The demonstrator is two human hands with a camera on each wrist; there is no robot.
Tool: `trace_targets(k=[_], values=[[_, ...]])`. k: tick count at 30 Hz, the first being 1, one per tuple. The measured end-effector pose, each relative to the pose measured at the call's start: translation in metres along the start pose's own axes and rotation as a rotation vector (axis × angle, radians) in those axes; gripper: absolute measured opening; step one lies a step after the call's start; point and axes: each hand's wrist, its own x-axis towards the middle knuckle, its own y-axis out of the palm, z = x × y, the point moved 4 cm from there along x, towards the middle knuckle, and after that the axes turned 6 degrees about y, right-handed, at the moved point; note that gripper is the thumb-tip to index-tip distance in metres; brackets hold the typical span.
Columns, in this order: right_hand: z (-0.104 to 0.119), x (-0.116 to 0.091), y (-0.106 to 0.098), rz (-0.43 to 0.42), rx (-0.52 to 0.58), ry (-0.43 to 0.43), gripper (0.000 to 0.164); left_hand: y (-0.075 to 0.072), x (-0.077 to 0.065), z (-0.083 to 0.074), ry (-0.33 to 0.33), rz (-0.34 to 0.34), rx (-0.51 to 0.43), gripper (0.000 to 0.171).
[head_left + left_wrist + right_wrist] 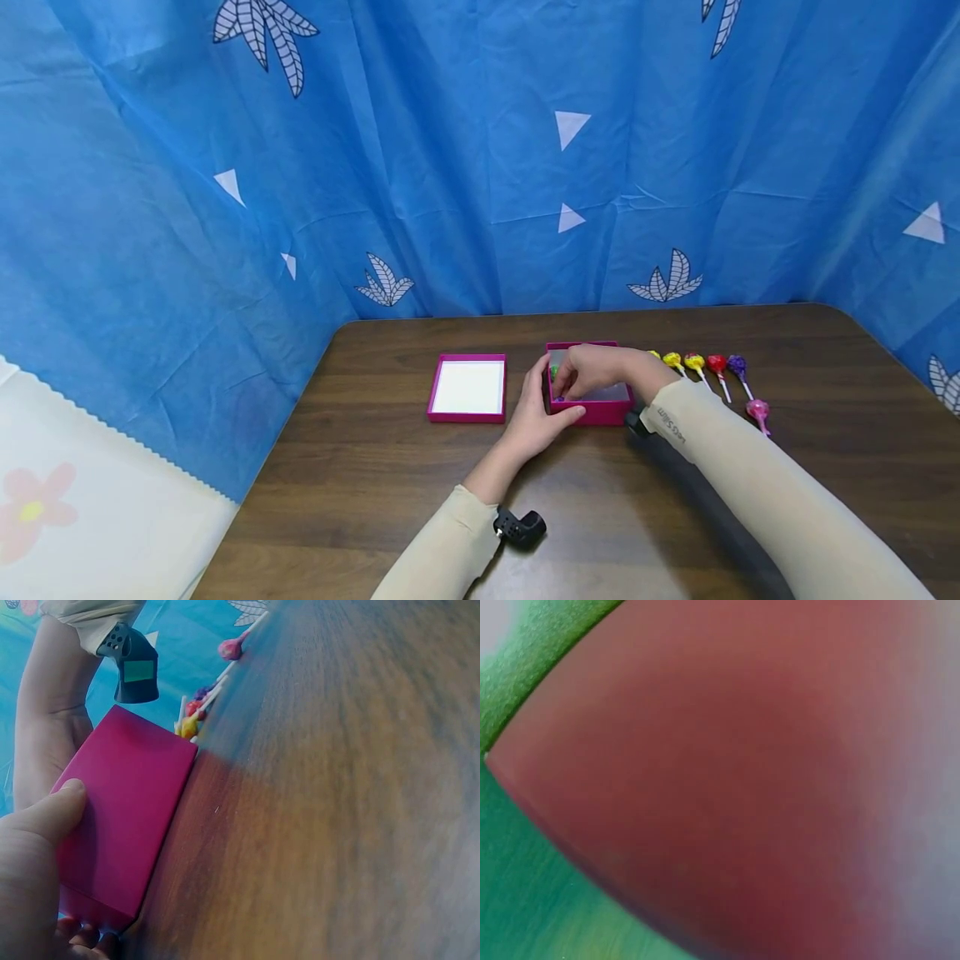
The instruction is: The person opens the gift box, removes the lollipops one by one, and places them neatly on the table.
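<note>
A magenta box (600, 413) stands lidless on the table. My left hand (530, 423) grips its front left corner; the left wrist view shows the thumb (64, 810) against the front wall and fingertips round the side. My right hand (592, 371) reaches over the rim into the box, fingers bent down near its left side. At those fingertips shows a bit of a purple lollipop (559, 398), mostly hidden by the hand. Behind it, a green wrapped candy (554, 372) lies inside. In the right wrist view a blurred box wall (727, 787) fills most of the picture.
Left of the box lies its magenta-rimmed lid (467, 417), white inside up. To the right, yellow lollipops (694, 362), a red lollipop (717, 364) and another purple lollipop (737, 366) form a row, with a pink lollipop (757, 410) nearer. A blue curtain (480, 167) hangs behind.
</note>
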Motion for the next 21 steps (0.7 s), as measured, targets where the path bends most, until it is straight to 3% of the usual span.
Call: trace_targets(k=[14, 21], values=[[0.0013, 0.0007, 0.0028, 0.016, -0.010, 0.019, 0.013, -0.0002, -0.0012, 0.0014, -0.011, -0.001, 0.005, 0.093], [0.0021, -0.0036, -0.0032, -0.040, -0.007, 0.014, 0.015, -0.0014, -0.0011, -0.0017, -0.003, 0.002, -0.002, 0.093]])
